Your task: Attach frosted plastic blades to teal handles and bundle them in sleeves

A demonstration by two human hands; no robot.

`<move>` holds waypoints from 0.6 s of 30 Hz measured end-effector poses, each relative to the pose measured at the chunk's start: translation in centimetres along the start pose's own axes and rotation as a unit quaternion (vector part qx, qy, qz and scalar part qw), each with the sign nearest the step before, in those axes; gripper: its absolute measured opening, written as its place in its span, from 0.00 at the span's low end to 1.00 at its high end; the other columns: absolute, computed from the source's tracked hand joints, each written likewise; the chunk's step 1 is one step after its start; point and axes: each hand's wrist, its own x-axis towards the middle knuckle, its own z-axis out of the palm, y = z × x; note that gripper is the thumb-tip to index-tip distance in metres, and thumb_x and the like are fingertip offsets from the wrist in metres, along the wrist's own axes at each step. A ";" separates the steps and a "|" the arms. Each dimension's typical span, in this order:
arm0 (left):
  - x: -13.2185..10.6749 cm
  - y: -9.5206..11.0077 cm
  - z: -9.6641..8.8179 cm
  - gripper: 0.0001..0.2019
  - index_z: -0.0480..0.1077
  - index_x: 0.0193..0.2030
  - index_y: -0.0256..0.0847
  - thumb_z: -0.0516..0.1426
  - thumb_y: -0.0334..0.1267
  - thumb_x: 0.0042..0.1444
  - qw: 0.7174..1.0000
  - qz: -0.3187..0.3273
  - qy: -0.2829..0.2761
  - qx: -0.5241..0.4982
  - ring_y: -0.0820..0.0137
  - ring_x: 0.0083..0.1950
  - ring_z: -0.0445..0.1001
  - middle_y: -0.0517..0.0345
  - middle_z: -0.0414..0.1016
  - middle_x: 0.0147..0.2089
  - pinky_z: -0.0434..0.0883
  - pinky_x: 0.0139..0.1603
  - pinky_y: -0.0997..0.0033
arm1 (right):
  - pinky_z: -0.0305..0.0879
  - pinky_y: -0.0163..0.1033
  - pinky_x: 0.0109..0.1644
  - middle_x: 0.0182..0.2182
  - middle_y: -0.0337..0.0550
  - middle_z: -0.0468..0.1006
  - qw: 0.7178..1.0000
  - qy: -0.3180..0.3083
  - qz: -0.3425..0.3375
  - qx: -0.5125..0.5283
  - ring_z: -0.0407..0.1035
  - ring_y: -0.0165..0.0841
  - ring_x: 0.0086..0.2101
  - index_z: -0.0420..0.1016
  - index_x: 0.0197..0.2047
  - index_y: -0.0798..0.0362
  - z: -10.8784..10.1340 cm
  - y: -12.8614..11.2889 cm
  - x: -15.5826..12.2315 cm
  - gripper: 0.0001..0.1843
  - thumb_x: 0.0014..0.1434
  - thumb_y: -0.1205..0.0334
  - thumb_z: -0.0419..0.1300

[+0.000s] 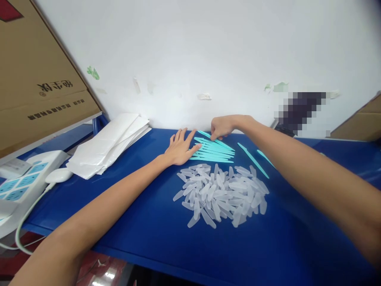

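Observation:
My left hand [180,149] lies flat on the blue table with its fingers spread, its thumb by the left ends of a row of slim turquoise eyebrow razors [216,153]. At the back of this row, my right hand [222,127] is closed, fingertips down on a turquoise eyebrow razor [205,134]. My curled fingers partly hide that razor. Another eyebrow razor [253,160] lies apart to the right, and one more [265,158] shows partly behind my right forearm. In front of the row spreads a heap of translucent whitish blade caps [222,194].
White flat packets [104,143] are stacked at the left. Beside them sit a power strip [28,182] and a white plug with a cable [58,175]. A large cardboard box [44,71] stands at far left, another box [357,123] at far right. A white wall [184,51] borders the table's back.

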 end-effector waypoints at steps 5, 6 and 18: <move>0.1 0.0 -0.1 0.37 0.50 0.74 0.58 0.36 0.69 0.63 0.999 0.002 -0.040 0.012 0.44 0.79 0.30 0.53 0.37 0.80 0.35 0.72 0.31 | 0.65 0.41 0.35 0.28 0.47 0.79 1.000 0.014 0.026 -0.007 0.71 0.35 0.29 0.77 0.24 0.57 0.2 1.0 -0.4 0.14 0.52 0.54 0.65; 0.2 0.0 -0.1 0.37 0.52 0.74 0.58 0.37 0.69 0.63 0.999 0.002 -0.041 0.016 0.44 0.79 0.30 0.54 0.38 0.79 0.34 0.72 0.31 | 0.64 0.41 0.35 0.28 0.48 0.80 0.999 0.017 0.033 -0.013 0.71 0.35 0.30 0.77 0.24 0.57 0.2 1.1 -0.3 0.14 0.51 0.53 0.66; -0.1 0.1 -0.3 0.34 0.54 0.73 0.57 0.37 0.66 0.65 1.000 0.009 -0.009 0.016 0.44 0.77 0.41 0.46 0.47 0.76 0.46 0.69 0.33 | 0.65 0.41 0.37 0.29 0.50 0.81 0.997 0.067 0.033 -0.023 0.73 0.38 0.32 0.80 0.26 0.56 0.9 0.7 0.7 0.12 0.51 0.55 0.65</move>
